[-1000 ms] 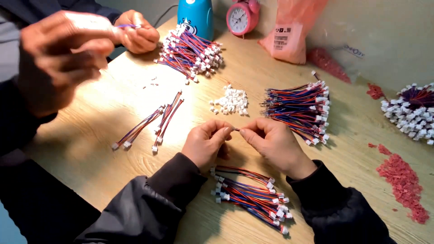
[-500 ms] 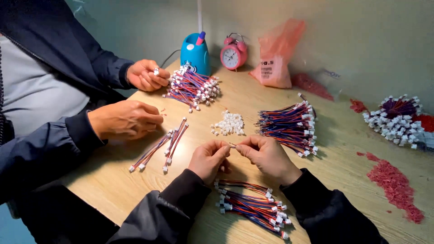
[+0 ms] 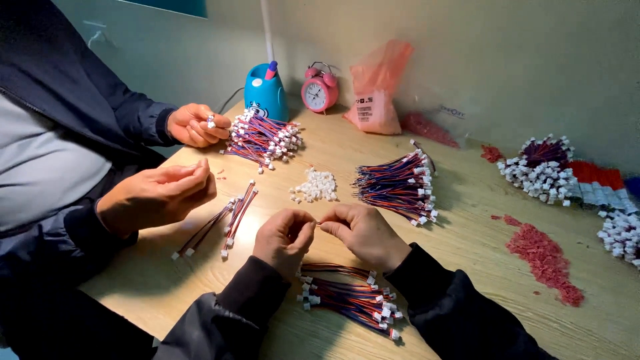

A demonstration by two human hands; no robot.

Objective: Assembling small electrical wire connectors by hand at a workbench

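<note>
The left hand (image 3: pixel 283 240) and the right hand (image 3: pixel 365 235) met over the wooden table (image 3: pixel 467 267), fingertips pinched together on something tiny between them; it was too small to make out, though a thin bit showed at the pinch. Both hands were curled narrow, knuckles up.

Just below the wrists lay a bundle of short wire leads (image 3: pixel 350 300), red, blue and dark strands side by side, each tipped with a small white plug. The bundle lay fanned and slightly loose, its plugs toward the right end.

Beyond the hands sat a little heap of loose white connector housings (image 3: pixel 315 186), and right of it a thicker bundle of the same leads (image 3: pixel 399 187). To the left, a few single leads (image 3: pixel 227 217) lay on the table near a co-worker's hand (image 3: pixel 160 197), whose other hand (image 3: pixel 195 125) held a small piece beside another pile of leads (image 3: pixel 261 138).
</note>
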